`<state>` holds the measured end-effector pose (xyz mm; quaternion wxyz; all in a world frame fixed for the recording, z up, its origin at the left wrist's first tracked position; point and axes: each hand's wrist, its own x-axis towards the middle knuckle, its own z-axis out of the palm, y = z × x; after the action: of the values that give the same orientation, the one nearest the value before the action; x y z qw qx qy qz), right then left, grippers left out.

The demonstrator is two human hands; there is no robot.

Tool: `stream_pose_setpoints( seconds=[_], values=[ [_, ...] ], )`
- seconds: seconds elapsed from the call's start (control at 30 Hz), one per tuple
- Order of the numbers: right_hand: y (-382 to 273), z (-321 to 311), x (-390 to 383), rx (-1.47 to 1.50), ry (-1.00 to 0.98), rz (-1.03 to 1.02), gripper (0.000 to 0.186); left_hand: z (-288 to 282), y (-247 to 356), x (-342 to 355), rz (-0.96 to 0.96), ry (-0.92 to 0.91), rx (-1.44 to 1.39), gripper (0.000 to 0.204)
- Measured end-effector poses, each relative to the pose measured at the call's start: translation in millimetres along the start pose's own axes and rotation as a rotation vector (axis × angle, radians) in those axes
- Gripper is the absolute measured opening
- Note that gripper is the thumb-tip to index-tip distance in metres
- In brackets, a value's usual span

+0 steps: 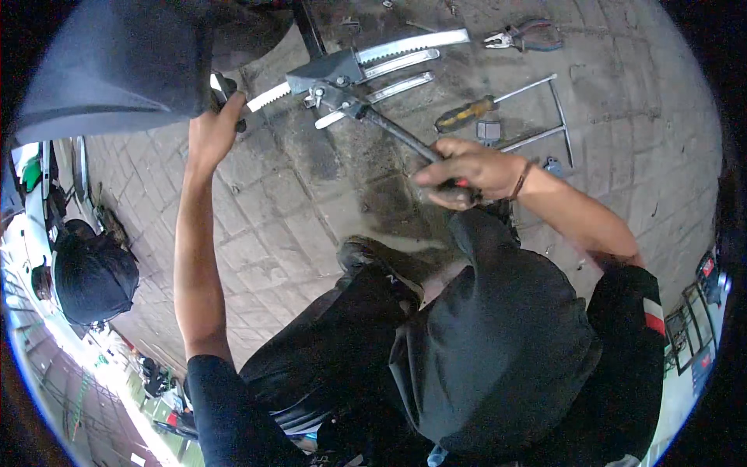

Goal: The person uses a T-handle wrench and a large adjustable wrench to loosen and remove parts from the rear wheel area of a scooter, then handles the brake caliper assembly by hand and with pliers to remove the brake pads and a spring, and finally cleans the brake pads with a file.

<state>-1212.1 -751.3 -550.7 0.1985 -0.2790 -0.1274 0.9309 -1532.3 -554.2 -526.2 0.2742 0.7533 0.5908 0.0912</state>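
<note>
Pliers point(533, 36) and a screwdriver point(467, 114) lie far right. The grey toothed tool point(333, 71) sits far centre; your right hand point(471, 173) wraps its fingers round the lever point(397, 135), your left hand's point(212, 140) curl round a dark grip point(226, 86).

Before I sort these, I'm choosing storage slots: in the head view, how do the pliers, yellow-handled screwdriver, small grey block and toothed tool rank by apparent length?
1. Toothed tool
2. Yellow-handled screwdriver
3. Pliers
4. Small grey block
Fisheye bending and nearness leave true sizes unsure.
</note>
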Motion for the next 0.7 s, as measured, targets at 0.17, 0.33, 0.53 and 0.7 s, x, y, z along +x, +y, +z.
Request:
stream_pose_setpoints(
  seconds=[0.17,0.33,0.53,0.7],
  values=[
    [83,72,131,-0.457,0.177,-0.587,0.016,5,-7,0,-0.152,0.018,0.097,0.033],
    [72,139,311,0.220,0.477,-0.618,0.026,8,23,2,-0.238,0.055,0.220,0.043],
    [85,91,199,-0.653,-0.042,-0.436,0.028,-16,8,-5,-0.213,-0.074,0.117,0.034],
    [-12,11,7,-0.491,-0.120,0.182,0.037,-10,11,2,-0.058,-0.019,0.060,0.033]
  ],
)
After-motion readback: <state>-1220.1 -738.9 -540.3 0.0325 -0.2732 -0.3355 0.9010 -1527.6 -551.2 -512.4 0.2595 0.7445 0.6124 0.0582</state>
